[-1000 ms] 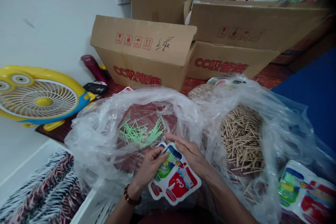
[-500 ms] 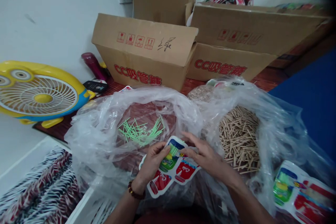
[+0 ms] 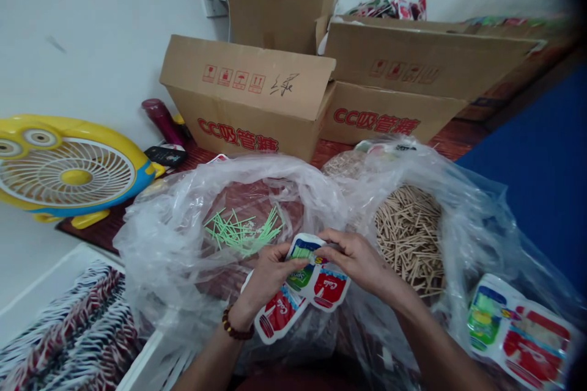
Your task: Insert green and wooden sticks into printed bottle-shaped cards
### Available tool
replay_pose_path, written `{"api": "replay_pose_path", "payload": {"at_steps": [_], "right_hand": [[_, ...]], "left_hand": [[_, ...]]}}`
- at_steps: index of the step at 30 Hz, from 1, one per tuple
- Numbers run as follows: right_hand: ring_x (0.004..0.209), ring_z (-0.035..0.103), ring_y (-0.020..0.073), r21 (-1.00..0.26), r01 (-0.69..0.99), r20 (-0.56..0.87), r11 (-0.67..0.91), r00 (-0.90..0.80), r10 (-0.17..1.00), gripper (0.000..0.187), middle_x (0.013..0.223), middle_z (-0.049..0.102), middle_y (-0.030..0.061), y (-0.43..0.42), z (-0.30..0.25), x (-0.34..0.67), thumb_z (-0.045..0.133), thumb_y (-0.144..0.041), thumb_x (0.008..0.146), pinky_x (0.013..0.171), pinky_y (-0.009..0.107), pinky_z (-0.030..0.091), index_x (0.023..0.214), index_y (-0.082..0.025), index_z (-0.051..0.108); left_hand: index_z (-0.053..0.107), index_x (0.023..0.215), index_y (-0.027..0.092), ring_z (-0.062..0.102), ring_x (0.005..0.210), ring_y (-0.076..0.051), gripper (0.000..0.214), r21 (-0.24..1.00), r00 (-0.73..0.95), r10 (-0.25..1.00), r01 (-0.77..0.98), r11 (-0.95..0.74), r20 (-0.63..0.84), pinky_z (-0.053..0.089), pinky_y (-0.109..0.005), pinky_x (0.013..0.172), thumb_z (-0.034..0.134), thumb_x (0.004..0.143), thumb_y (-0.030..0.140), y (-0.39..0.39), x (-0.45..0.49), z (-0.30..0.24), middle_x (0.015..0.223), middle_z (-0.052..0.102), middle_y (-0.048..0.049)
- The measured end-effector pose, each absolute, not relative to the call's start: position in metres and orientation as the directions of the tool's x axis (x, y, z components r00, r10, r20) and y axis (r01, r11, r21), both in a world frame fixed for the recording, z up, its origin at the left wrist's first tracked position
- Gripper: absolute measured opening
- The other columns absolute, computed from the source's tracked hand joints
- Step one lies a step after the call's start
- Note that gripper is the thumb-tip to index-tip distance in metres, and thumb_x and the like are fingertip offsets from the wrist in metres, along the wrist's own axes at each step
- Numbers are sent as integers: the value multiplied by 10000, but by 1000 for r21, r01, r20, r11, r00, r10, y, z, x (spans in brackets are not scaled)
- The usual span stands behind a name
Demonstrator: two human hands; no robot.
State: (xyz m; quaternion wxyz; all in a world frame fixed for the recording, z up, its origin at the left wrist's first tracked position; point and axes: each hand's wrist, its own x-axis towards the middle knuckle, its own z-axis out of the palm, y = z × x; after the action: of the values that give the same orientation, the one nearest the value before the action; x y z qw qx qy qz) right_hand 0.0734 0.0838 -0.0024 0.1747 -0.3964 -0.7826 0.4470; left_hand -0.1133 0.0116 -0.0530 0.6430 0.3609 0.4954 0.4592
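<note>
Both hands grip the printed candy packets in front of me, green "Sprite" and red "Cola" ones. My left hand (image 3: 274, 266) has its thumb across the green packet (image 3: 300, 250). My right hand (image 3: 351, 259) pinches the same packet's upper right edge. A red Cola packet (image 3: 331, 287) shows below my right fingers, and another red packet (image 3: 277, 313) hangs under my left hand. Whether the packets are joined is hard to tell. Just behind, light green sticks (image 3: 243, 231) lie in an open clear plastic bag (image 3: 169, 208). Right of my right hand, brown sticks (image 3: 410, 238) fill a second bag.
More packets (image 3: 534, 342) lie at the right. A white bin (image 3: 151, 348) of striped packets stands at the lower left. Behind are cardboard boxes (image 3: 261, 125), a yellow fan (image 3: 76, 165), a maroon bottle (image 3: 160, 119) and a black phone-like object (image 3: 165, 156).
My right fingers have closed in on the green packet's upper edge, and my left thumb has shifted up along it. The whole view has shifted slightly.
</note>
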Motion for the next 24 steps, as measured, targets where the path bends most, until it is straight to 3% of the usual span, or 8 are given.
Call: {"api": "replay_pose_path", "payload": {"at_steps": [5, 11, 15, 19, 24], "right_hand": [[613, 559, 136, -868, 428, -70, 251, -607, 792, 233, 659, 648, -19, 89, -13, 78, 545, -364, 861, 569, 222, 397, 781, -202, 692], [631, 568, 131, -909, 350, -51, 225, -631, 774, 187, 720, 674, -19, 90, -13, 77, 593, -354, 830, 562, 209, 400, 860, -210, 708], [566, 524, 111, -897, 356, -15, 263, -619, 785, 198, 638, 633, -31, 89, -9, 74, 569, -348, 846, 510, 196, 356, 805, -206, 702], [546, 499, 105, -869, 395, -10, 298, -616, 787, 227, 585, 593, -34, 89, -4, 73, 552, -316, 853, 495, 196, 327, 713, -190, 677], [560, 505, 108, -806, 426, 38, 411, -655, 754, 210, 598, 593, -36, 96, 6, 70, 558, -327, 855, 504, 202, 314, 739, -204, 683]], "left_hand": [[702, 851, 119, 587, 618, -139, 288, 924, 93, 946, -204, 322, -310, 471, -247, 613, 721, 736, 383, 12, -115, -52, 737, 679, -24], [677, 792, 126, 539, 582, -109, 273, 957, 17, 967, -145, 253, -253, 415, -204, 546, 707, 750, 393, 14, -113, -48, 681, 633, -1], [700, 807, 118, 561, 602, -124, 277, 956, 26, 968, -150, 251, -250, 431, -216, 569, 680, 776, 393, 12, -110, -45, 685, 652, -14], [694, 963, 135, 621, 703, -159, 297, 936, 85, 964, -231, 266, -252, 483, -257, 670, 728, 743, 333, 10, -110, -46, 815, 700, -37], [718, 908, 120, 642, 650, -166, 242, 927, 104, 958, -242, 285, -268, 506, -274, 649, 748, 725, 276, 12, -111, -47, 781, 732, -52]]}}
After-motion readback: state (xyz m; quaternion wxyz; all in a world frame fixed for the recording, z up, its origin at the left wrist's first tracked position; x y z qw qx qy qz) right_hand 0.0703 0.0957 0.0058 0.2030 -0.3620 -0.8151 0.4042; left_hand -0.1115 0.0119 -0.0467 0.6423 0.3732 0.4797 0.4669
